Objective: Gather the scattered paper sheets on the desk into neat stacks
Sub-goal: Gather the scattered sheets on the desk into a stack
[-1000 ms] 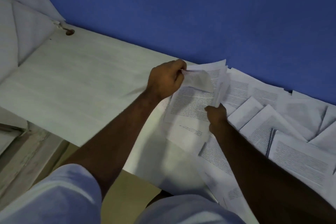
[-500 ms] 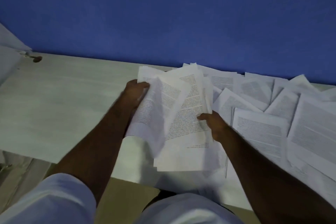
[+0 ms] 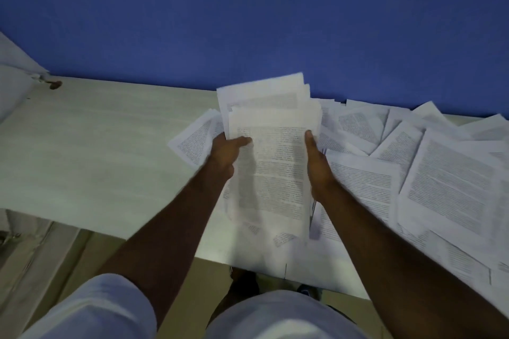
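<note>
The person holds one bundle of sheets (image 3: 272,146) up between both hands, its long axis running away from the body toward the blue wall (image 3: 248,22), top edges ragged and not yet squared. The left hand (image 3: 225,154) grips the bundle's left edge, thumb laid over the printed face; the right hand (image 3: 316,165) clasps the right edge with its thumb on top, fingers hidden behind the paper. The rest of the loose sheets (image 3: 413,173) lie almost wholly to the right of the hands, overlapping at all angles across the table (image 3: 96,146), so the right hand is much the nearer for the next pickup, I would say. One stray sheet (image 3: 192,140) peeks out to the left, just beside the left hand. Count: two hands, one held bundle of several sheets, number unclear, and at least ten loose sheets, too overlapped to count exactly. The table's left half is bare wood.
</note>
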